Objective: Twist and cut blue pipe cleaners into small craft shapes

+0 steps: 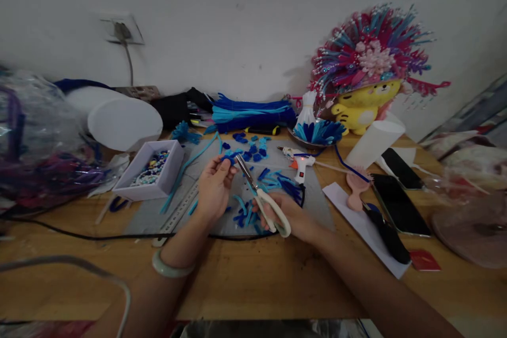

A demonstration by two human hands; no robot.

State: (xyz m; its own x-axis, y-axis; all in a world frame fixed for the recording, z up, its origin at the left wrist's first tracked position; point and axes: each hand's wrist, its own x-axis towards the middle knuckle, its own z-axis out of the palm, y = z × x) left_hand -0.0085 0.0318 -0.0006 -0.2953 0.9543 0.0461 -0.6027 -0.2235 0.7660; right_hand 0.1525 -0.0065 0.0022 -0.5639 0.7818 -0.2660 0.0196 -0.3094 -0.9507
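My left hand (215, 185) pinches a small dark blue fuzzy piece (228, 159), like cut pipe cleaner, between thumb and fingers. In my right hand (291, 214) is a pair of scissors (259, 196) with white handles, its blades pointing up and left beside the blue piece. The blades look close together; whether they touch the piece I cannot tell. Small blue and light blue tufts (253, 154) lie just beyond the hands. Cut blue strips (283, 182) lie on the grey mat (319, 206), some partly behind the scissors and right hand.
A white box of beads (174, 174) and a metal ruler (180, 208) lie left. To the right are a glue gun (304, 168), a pink brush (356, 187) and a phone (398, 203). Blue pipe cleaners (253, 113) lie behind. A black cable (119, 236) crosses the table.
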